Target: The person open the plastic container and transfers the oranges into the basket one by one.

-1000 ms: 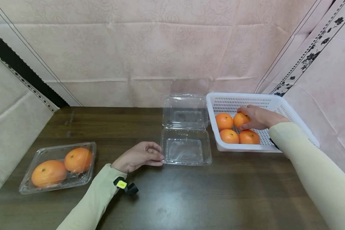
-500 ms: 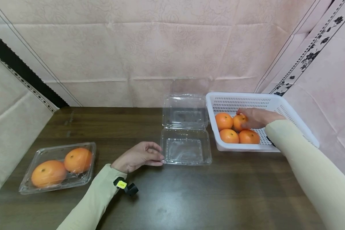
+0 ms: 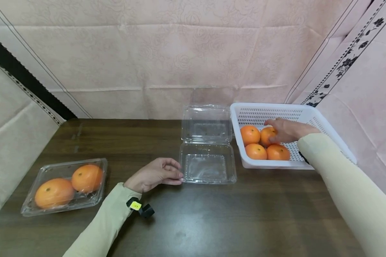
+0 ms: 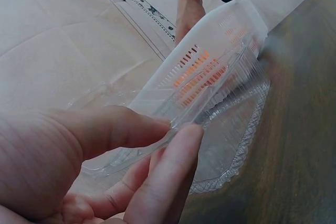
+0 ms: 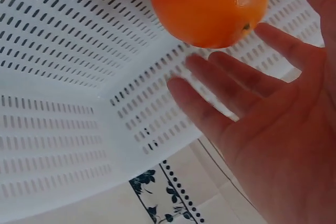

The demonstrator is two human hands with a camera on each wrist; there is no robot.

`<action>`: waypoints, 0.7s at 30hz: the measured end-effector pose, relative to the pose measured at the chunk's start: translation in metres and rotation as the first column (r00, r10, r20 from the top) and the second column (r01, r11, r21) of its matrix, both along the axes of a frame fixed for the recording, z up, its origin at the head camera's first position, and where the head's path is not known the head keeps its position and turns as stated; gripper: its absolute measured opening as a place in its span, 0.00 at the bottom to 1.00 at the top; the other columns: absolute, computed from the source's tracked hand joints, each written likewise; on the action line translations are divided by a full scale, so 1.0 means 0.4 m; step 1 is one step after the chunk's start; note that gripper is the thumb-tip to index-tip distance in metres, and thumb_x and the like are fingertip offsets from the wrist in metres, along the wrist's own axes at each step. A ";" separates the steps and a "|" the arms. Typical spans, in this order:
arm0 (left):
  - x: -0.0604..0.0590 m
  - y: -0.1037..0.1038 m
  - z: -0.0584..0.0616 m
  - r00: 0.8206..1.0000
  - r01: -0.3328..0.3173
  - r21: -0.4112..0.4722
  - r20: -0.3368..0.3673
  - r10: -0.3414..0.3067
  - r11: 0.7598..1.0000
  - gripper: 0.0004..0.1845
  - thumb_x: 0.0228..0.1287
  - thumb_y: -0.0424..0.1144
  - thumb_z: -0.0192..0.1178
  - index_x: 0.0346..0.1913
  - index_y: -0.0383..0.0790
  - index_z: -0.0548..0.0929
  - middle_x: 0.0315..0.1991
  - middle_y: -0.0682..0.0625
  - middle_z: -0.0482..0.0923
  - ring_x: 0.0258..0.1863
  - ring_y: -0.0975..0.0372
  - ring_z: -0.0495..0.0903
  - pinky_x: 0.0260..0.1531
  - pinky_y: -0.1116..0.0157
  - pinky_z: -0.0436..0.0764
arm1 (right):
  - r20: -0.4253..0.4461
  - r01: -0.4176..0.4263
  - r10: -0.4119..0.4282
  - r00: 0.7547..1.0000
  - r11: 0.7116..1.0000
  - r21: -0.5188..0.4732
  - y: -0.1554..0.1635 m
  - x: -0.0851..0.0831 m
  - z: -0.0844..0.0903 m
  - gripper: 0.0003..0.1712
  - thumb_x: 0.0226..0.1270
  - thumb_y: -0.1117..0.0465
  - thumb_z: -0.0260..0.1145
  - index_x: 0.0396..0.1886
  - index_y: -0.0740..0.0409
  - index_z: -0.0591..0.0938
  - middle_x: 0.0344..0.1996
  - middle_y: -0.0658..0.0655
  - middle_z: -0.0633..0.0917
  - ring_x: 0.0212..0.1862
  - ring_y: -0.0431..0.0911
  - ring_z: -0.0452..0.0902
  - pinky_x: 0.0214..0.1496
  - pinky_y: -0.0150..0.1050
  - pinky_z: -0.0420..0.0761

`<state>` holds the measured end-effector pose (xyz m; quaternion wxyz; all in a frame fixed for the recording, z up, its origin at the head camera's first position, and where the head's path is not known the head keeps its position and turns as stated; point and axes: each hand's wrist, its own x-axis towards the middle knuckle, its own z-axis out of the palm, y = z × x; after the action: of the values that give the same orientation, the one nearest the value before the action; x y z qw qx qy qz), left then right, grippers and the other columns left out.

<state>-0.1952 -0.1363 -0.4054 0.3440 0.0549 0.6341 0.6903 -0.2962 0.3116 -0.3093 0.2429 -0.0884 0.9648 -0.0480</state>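
My left hand point(image 3: 156, 175) pinches the near left rim of an open clear plastic clamshell container point(image 3: 208, 163) between thumb and fingers. That pinch on the thin rim shows close up in the left wrist view. My right hand point(image 3: 286, 130) reaches into a white slotted plastic basket point(image 3: 336, 142), beside the back right orange point(image 3: 267, 136) of a small group. In the right wrist view its fingers lie extended and spread around the orange point(image 5: 210, 9); whether they touch it is hard to tell. Other oranges point(image 3: 250, 135) sit close by in the basket's left part.
On the left of the table point(image 3: 193, 228) stands a shut clear container point(image 3: 64, 207) with two oranges point(image 3: 87, 178) inside. The clamshell's raised lid point(image 3: 207, 125) stands at the back, close to the basket's left wall. A patterned cloth point(image 3: 180, 60) hangs behind.
My right hand has shifted slightly left with the orange beside it, which now lies closer to its left neighbour. The left hand stays on the rim.
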 end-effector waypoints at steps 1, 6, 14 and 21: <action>0.001 -0.001 0.000 1.000 -0.001 -0.001 0.002 0.001 1.000 0.23 0.68 0.24 0.61 0.61 0.21 0.67 0.38 0.45 0.85 0.40 0.59 0.88 0.52 0.56 0.88 | -0.011 -0.003 0.003 1.000 1.000 0.006 -0.003 0.000 0.003 0.44 0.70 0.46 0.67 0.79 0.54 0.60 0.73 0.73 0.64 0.71 0.71 0.61 0.71 0.76 0.62; 0.007 -0.003 0.001 1.000 -0.011 -0.002 0.005 0.011 1.000 0.24 0.67 0.24 0.62 0.62 0.20 0.67 0.37 0.46 0.85 0.40 0.59 0.88 0.52 0.56 0.89 | -0.108 -0.048 0.051 0.993 0.998 0.030 -0.027 -0.001 0.022 0.41 0.71 0.47 0.66 0.77 0.54 0.63 0.74 0.72 0.64 0.71 0.69 0.63 0.70 0.74 0.66; 0.018 -0.004 0.006 0.999 -0.032 0.012 0.003 0.032 0.999 0.25 0.68 0.25 0.62 0.63 0.20 0.66 0.38 0.46 0.85 0.41 0.58 0.88 0.55 0.53 0.87 | -0.283 -0.152 0.151 0.947 0.988 0.021 -0.103 -0.002 0.049 0.32 0.71 0.50 0.66 0.71 0.56 0.72 0.67 0.70 0.73 0.64 0.63 0.72 0.70 0.68 0.71; 0.031 0.011 -0.006 0.998 -0.060 0.005 0.010 0.060 0.998 0.26 0.68 0.26 0.63 0.64 0.22 0.66 0.40 0.44 0.86 0.40 0.59 0.87 0.54 0.53 0.87 | -0.369 -0.217 0.188 0.910 0.976 -0.037 -0.185 0.006 0.074 0.29 0.74 0.53 0.64 0.70 0.58 0.73 0.67 0.65 0.74 0.63 0.60 0.73 0.71 0.63 0.73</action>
<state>-0.1828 -0.1320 -0.4078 0.3260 0.0334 0.6320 0.7023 -0.2939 0.2376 -0.2797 0.0603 -0.2046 0.9761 -0.0425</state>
